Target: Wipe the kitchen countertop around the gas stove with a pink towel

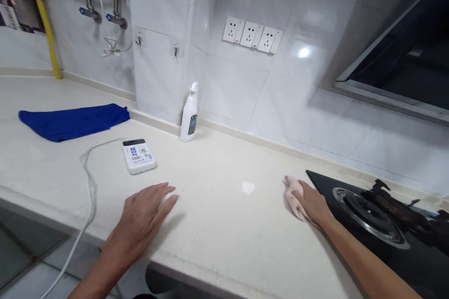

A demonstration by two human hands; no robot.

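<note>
My right hand [314,203] grips a pale pink cloth [293,197] and presses it on the cream countertop [224,224], close to the left edge of the black gas stove [354,224]. Part of the cloth is hidden under the fingers. Over the counter's front part, my left hand [145,212] hovers with thumb and fingers apart and holds nothing. Just beyond it lies a white power bank [139,156] with a dark strip and a cable. A white spray bottle [189,114] stands upright against the wall.
A folded blue cloth [75,121] lies at the left of the counter. The white cable [89,196] runs over the front edge. Wall sockets [249,34] sit above, and a dark range hood [403,51] juts out at upper right. A yellow hose [48,37] hangs at far left.
</note>
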